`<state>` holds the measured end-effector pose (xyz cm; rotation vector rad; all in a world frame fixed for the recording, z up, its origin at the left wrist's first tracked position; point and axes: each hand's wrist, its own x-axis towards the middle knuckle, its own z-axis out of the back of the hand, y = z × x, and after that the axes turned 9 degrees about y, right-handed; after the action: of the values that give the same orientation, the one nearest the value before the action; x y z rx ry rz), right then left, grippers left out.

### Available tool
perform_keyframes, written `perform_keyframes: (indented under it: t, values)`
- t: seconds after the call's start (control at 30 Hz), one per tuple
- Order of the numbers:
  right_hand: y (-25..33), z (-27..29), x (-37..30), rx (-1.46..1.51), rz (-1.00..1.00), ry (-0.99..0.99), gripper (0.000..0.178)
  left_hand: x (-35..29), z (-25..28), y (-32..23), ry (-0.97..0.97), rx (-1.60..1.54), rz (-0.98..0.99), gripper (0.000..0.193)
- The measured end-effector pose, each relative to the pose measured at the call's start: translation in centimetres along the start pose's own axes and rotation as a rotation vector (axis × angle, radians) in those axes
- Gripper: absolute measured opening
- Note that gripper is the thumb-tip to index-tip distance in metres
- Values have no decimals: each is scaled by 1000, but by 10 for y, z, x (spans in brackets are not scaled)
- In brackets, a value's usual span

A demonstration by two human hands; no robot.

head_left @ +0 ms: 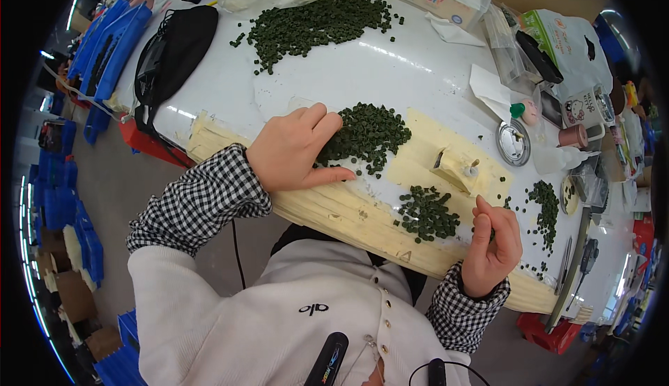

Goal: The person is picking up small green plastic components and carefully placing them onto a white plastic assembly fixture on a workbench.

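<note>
My left hand (296, 147) rests at the left edge of a heap of small dark green pieces (369, 135), thumb stretched out and apart from its bent index finger. Some of its fingertips are hidden. My right hand (496, 246) is curled above the table's near edge, beside a smaller group of the same green pieces (428, 213). A dark green bit shows between its thumb and fingers, its shape too small to make out. Between the hands and farther back stands a small cream-coloured fixture (456, 168) with a pale peg, on a yellowish sheet (418, 145).
A larger green heap (320, 23) lies at the back; another group (545, 208) is at right. A black bag (182, 51) sits left. Right are a round metal lid (513, 142), a squeeze bottle (561, 158) and a screwdriver-like tool (587, 257). A wooden strip (334, 212) edges the table.
</note>
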<state>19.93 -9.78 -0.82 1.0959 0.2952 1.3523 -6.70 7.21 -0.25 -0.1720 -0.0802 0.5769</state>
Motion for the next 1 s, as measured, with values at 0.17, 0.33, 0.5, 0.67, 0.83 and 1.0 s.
perform_keyframes:
  t: [0.17, 0.33, 0.5, 0.67, 0.83, 1.0]
  values:
    - [0, -2, 2, -20, 20, 4, 17, 19, -7, 12, 18, 69, -109, 53]
    - [0, -1, 2, -27, 14, -4, 17, 31, -11, 15, -64, 122, -228, 35]
    - [0, -1, 2, -31, 15, 1, 17, 30, -14, 13, -122, 190, -277, 27]
    - [-1, -1, 1, -21, 15, 2, 17, 31, -14, 14, -84, 157, -325, 25]
    - [-1, -1, 1, -20, 14, 9, 17, 29, -13, 14, -86, 158, -337, 25]
    - [0, -1, 2, -23, 17, 18, 17, 28, -12, 9, -69, 293, -399, 23]
